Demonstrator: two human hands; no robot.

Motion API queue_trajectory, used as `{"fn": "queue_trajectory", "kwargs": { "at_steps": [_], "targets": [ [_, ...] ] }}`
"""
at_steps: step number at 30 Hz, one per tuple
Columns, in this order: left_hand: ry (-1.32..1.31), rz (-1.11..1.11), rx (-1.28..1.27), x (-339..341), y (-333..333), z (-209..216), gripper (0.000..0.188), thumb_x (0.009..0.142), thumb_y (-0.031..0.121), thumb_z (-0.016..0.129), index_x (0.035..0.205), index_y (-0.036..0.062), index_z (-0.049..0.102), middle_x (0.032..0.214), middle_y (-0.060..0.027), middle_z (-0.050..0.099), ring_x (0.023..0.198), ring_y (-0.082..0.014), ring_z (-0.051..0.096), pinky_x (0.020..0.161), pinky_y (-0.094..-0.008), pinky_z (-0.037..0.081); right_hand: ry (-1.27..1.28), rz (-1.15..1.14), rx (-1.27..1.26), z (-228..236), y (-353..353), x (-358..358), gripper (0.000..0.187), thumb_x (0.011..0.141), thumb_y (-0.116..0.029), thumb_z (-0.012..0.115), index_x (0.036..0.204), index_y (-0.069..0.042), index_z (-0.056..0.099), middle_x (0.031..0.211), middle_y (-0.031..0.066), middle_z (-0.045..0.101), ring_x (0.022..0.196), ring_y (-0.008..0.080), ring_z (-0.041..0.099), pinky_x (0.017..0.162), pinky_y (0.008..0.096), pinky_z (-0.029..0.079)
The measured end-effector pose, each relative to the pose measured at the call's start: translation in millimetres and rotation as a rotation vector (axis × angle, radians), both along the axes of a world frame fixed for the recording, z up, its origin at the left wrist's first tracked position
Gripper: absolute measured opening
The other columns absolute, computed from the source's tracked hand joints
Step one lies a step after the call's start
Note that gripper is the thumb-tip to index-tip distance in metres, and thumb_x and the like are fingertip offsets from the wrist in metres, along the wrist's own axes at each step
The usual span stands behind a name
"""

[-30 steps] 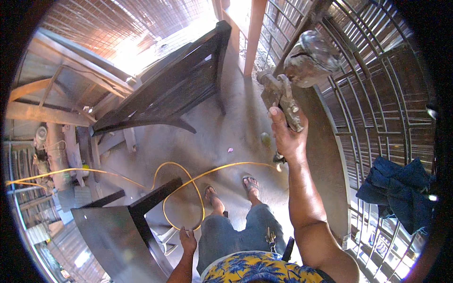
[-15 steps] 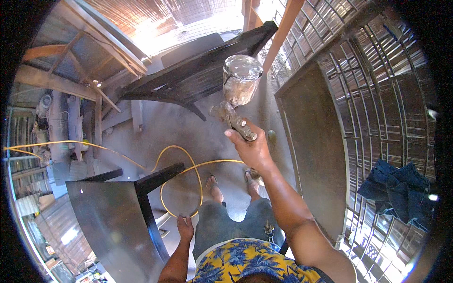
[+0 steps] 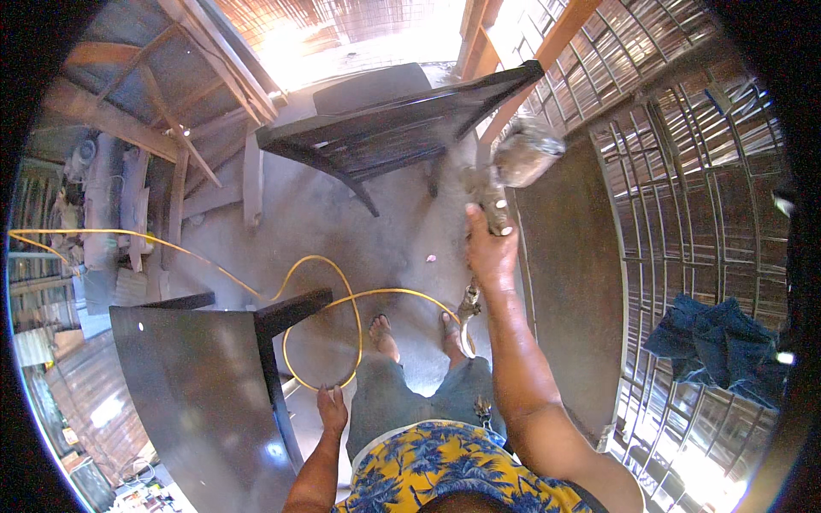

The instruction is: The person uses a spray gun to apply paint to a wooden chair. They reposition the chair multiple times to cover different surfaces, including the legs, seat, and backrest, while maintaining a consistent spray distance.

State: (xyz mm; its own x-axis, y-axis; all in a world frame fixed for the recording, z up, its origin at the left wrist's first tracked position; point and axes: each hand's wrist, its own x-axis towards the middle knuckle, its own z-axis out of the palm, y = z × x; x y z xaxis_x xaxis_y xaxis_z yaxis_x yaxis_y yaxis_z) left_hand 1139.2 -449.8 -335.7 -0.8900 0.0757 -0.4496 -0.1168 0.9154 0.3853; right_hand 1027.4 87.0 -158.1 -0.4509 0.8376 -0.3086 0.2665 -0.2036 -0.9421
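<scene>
My right hand [image 3: 493, 256] is closed round the handle of a spray gun [image 3: 491, 190], held out ahead of me to the right. A paint-smeared cup [image 3: 532, 154] sits on top of the gun and tilts to the right. Haze hangs around the nozzle, beside the right end of a dark, legged piece of furniture [image 3: 385, 128]. Low on the left, my left hand [image 3: 332, 410] is closed on a loop of yellow hose [image 3: 360, 329]. The hose runs across to the fitting below my right hand.
A glossy black table-like piece [image 3: 188, 376] stands close on my left. A large brown panel [image 3: 569, 282] leans along the right side by a slatted wall [image 3: 684, 214], where dark blue cloth [image 3: 710, 346] hangs. Wooden posts and beams [image 3: 111, 107] stand far left.
My right hand has swung to the right with the spray gun, and its cup now tips further over. My left hand still holds the hose in nearly the same place.
</scene>
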Motion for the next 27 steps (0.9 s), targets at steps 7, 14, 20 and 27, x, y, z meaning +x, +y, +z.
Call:
{"fn": "queue_trajectory", "kwargs": {
  "at_steps": [7,14,20,27],
  "targets": [
    [0.006,0.048,0.041,-1.3,-2.4,-2.7,0.062,0.106,0.039,0.054,0.140,-0.0137,0.049,0.135,-0.0362,0.057,0.129,-0.0498,0.052,0.113,-0.0543,0.038,0.017,0.224,0.212,-23.6,-60.0,-25.7,0.026,0.094,-0.025,0.079,0.087,-0.004,0.065,0.067,-0.0023,0.059,0.057,0.0076,0.053,0.051,0.0298,0.044],
    [0.013,0.054,0.017,-5.9,-12.3,-2.5,0.061,0.107,0.038,0.054,0.141,-0.0125,0.049,0.135,-0.0374,0.057,0.129,-0.0508,0.053,0.112,-0.0548,0.039,-0.001,0.338,0.137,-26.2,-72.6,-32.2,0.029,0.093,-0.027,0.079,0.098,0.000,0.068,0.072,0.0177,0.064,0.063,0.0226,0.052,0.063,0.0408,0.050],
    [-0.055,0.080,0.010,-5.8,-14.4,-4.9,0.065,0.107,0.040,0.051,0.147,-0.0111,0.045,0.141,-0.0375,0.054,0.135,-0.0507,0.050,0.115,-0.0532,0.037,-0.068,0.117,0.185,-31.6,-47.2,-22.9,0.028,0.094,-0.025,0.077,0.098,0.002,0.070,0.073,0.0164,0.066,0.065,0.0218,0.060,0.065,0.0412,0.051],
    [-0.083,0.086,0.040,-3.5,-14.2,-6.0,0.065,0.108,0.042,0.050,0.149,-0.0089,0.044,0.146,-0.0358,0.051,0.137,-0.0499,0.049,0.116,-0.0525,0.037,-0.053,-0.140,0.195,-44.7,-15.6,-18.4,0.032,0.093,-0.028,0.079,0.095,0.003,0.071,0.074,0.0092,0.067,0.067,0.0195,0.059,0.065,0.0406,0.050]
  ]
}}
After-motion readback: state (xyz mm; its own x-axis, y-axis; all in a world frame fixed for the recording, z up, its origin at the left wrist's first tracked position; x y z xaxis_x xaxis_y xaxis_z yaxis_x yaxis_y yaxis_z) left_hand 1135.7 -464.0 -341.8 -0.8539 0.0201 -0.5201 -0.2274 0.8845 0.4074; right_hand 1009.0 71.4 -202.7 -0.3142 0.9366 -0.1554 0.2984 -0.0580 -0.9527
